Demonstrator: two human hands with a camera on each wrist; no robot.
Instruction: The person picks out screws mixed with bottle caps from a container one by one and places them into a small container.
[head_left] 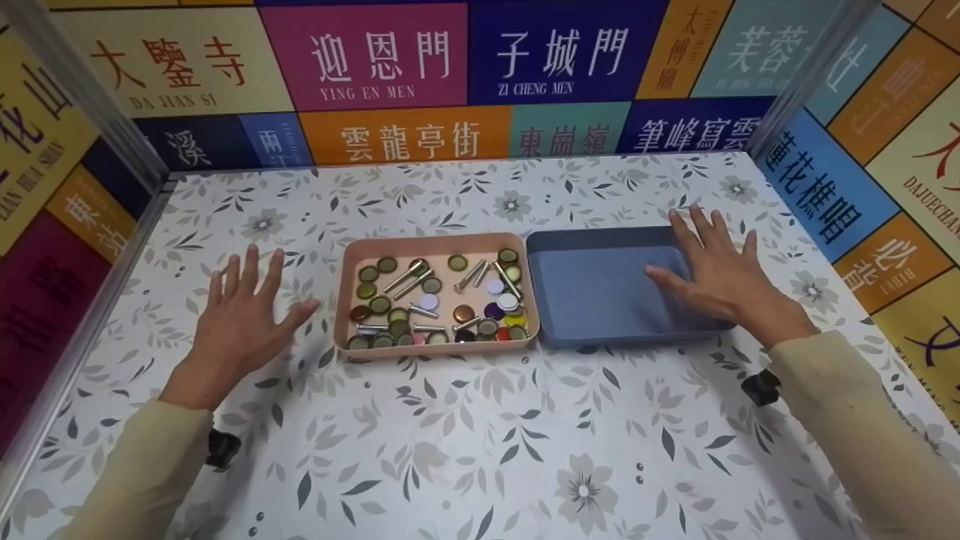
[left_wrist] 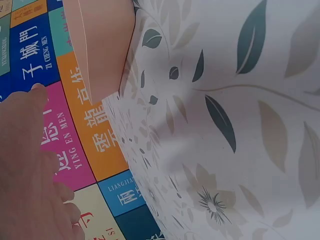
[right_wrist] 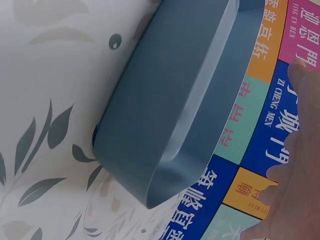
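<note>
A pink tray (head_left: 439, 350) in the middle of the table holds several bottle caps (head_left: 379, 304) and several metal bolts (head_left: 413, 285), mixed together. Right beside it stands a blue tray (head_left: 592, 285) with nothing visible inside. My left hand (head_left: 240, 322) is spread left of the pink tray, apart from it, holding nothing. Fingers spread, my right hand (head_left: 720, 277) hovers over the right end of the blue tray and grips nothing. In the left wrist view the pink tray's outer wall (left_wrist: 107, 45) shows beyond the left hand (left_wrist: 30, 170); the right wrist view shows the blue tray's wall (right_wrist: 150, 110).
A white tablecloth (head_left: 480, 435) with grey leaves and flowers covers the table. Coloured panels (head_left: 375, 82) with Chinese lettering stand along the back and both sides. A dark wrist mount (head_left: 223, 448) sits under the left sleeve, another dark mount (head_left: 761, 388) under the right.
</note>
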